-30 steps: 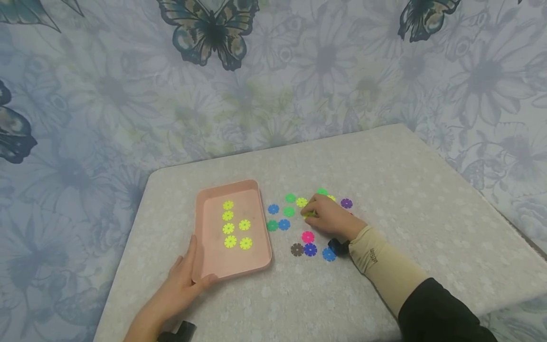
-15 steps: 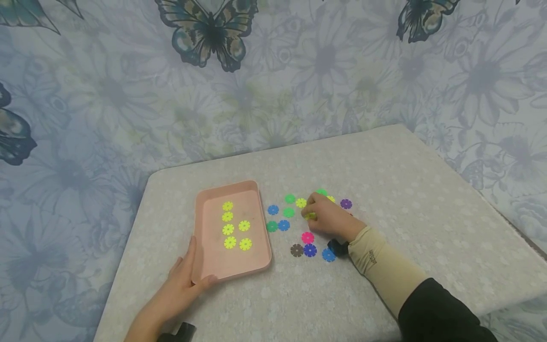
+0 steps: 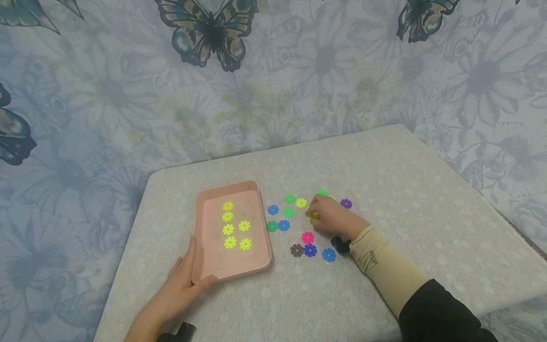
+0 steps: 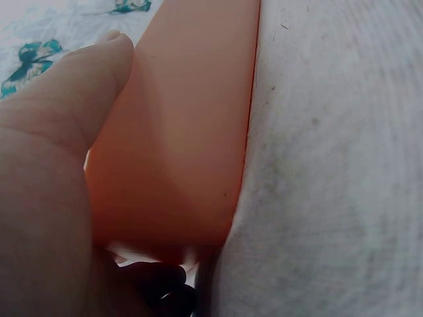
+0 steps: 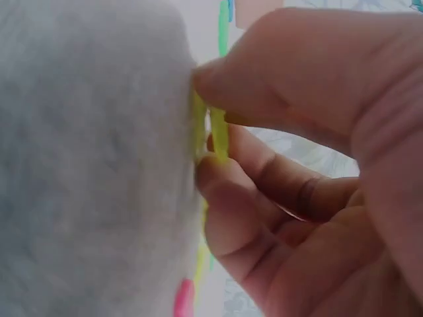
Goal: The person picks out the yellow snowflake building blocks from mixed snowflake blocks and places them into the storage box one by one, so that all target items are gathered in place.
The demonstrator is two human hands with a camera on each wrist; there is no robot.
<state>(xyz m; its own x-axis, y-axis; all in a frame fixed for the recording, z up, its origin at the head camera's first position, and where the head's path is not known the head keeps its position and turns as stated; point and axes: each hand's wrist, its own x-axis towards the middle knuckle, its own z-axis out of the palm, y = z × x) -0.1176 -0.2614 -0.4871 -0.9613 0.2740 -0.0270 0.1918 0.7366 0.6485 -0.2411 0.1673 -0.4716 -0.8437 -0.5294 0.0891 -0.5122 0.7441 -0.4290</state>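
Note:
My left hand (image 3: pixel 183 280) holds the near left corner of a shallow pink tray (image 3: pixel 208 223), thumb on the near edge and fingers along the left side. Several yellow flower-shaped discs (image 3: pixel 228 229) lie flat in the tray. To its right, my right hand (image 3: pixel 335 217) is low over scattered discs, its thumb and fingertips pinching a yellow flower disc (image 5: pixel 219 132). In the right wrist view, a second yellow disc (image 5: pixel 199 125) sits right beside it, against the tablecloth. The hand partly hides discs beyond it. The left wrist view shows the thumb (image 4: pixel 99 79) against the tray's wall.
Loose discs surround the right hand: green (image 3: pixel 288 213), yellow (image 3: pixel 301 203), blue (image 3: pixel 284 225), pink (image 3: pixel 307 237), brown (image 3: pixel 297 250) and purple (image 3: pixel 346 204). A pale patterned cloth covers the table (image 3: pixel 419 190). Its far edge meets a butterfly-patterned wall (image 3: pixel 273 95).
My right hand has shifted slightly to the right, its fingers drawn closer together at the yellow disc. The left hand and the tray stay in place.

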